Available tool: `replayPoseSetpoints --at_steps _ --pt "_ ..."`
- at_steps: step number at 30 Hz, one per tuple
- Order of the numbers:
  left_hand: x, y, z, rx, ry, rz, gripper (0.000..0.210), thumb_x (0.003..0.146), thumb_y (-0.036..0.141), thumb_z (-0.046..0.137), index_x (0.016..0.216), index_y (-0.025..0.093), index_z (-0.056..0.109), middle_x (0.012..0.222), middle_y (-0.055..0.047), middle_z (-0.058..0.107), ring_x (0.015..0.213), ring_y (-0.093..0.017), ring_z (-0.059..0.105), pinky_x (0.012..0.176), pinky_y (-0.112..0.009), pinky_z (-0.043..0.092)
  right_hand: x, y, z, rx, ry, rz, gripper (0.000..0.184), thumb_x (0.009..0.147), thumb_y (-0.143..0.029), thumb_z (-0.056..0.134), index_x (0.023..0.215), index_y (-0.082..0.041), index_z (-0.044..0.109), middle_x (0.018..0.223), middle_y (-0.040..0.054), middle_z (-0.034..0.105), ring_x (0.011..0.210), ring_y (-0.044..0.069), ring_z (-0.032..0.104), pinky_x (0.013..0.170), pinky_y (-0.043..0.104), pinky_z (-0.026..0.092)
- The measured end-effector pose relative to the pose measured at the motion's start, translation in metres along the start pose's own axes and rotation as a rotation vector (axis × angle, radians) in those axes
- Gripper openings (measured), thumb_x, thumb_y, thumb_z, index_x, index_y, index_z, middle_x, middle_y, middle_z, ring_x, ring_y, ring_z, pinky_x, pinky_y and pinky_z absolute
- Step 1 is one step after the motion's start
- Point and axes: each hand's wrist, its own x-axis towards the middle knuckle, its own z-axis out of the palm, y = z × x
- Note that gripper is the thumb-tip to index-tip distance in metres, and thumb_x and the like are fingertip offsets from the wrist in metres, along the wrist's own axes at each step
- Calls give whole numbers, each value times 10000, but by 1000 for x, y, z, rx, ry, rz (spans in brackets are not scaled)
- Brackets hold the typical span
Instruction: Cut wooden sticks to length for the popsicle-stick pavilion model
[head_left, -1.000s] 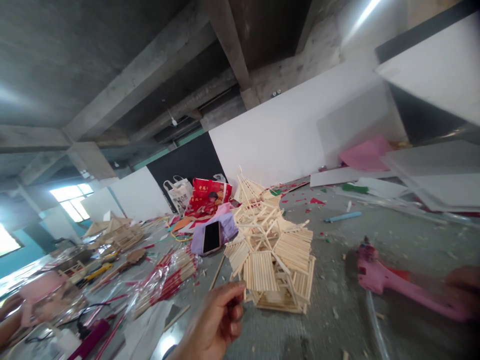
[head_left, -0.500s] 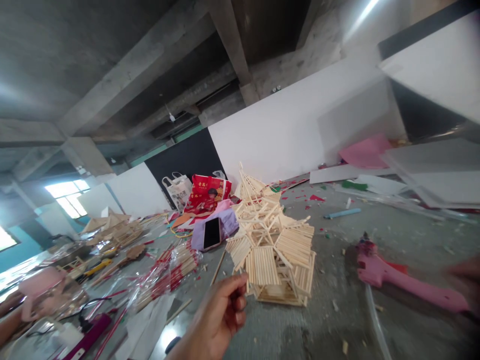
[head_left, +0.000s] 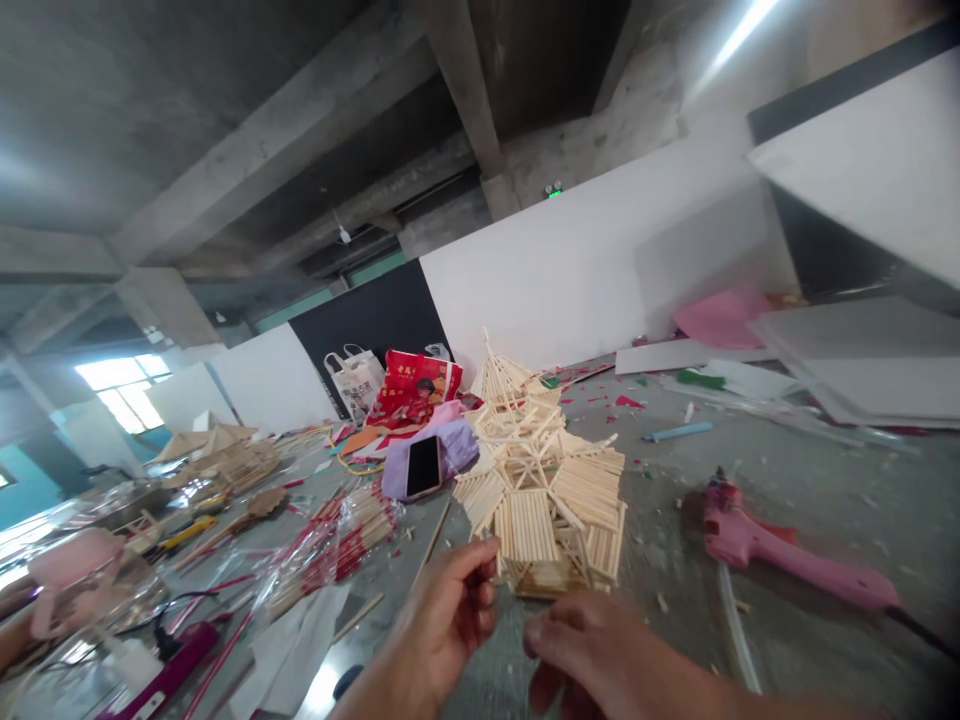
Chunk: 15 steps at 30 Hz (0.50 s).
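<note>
Two bare hands meet low in the frame: the left hand [head_left: 442, 625] pinches its thumb and fingertips together, though what it grips is too small to tell, while the right hand [head_left: 600, 655] curls loosely beside it, holding nothing that shows. Just beyond their fingertips, a wooden stick model [head_left: 547, 490] stands on the grey counter [head_left: 825, 520]. To its right, well apart, lies a pink glue gun [head_left: 780, 555]. Left of the model sit wrapped stick bundles [head_left: 337, 545]; farther back, a phone [head_left: 424, 467] rests on purple cloth before a red bag [head_left: 412, 388].
</note>
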Motion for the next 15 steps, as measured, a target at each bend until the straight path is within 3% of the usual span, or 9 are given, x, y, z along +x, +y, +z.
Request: replayPoseSetpoints --at_steps 6,10,15 --pt "4 -7 -4 5 -97 14 205 708 266 604 579 138 510 461 50 465 367 -51 434 362 -162 328 30 -5 21 275 -46 44 288 910 -168 258 781 -95 505 665 29 528 393 67 466 328 141 271" --pt "4 -9 -5 91 -243 25 294 752 378 517 566 150 507 435 34 464 300 -81 410 309 -197 244 34 -11 24 335 -21 27 275 899 -212 302 745 -104 503 670 21 506 393 66 452 317 147 288" --pt "4 -11 -4 119 -226 80 288 755 381 512 616 132 550 455 25 491 303 -78 413 327 -199 236 38 -9 24 335 -1 -3 288 899 -258 343 714 -109 506 638 14 502 372 66 433 293 145 261"
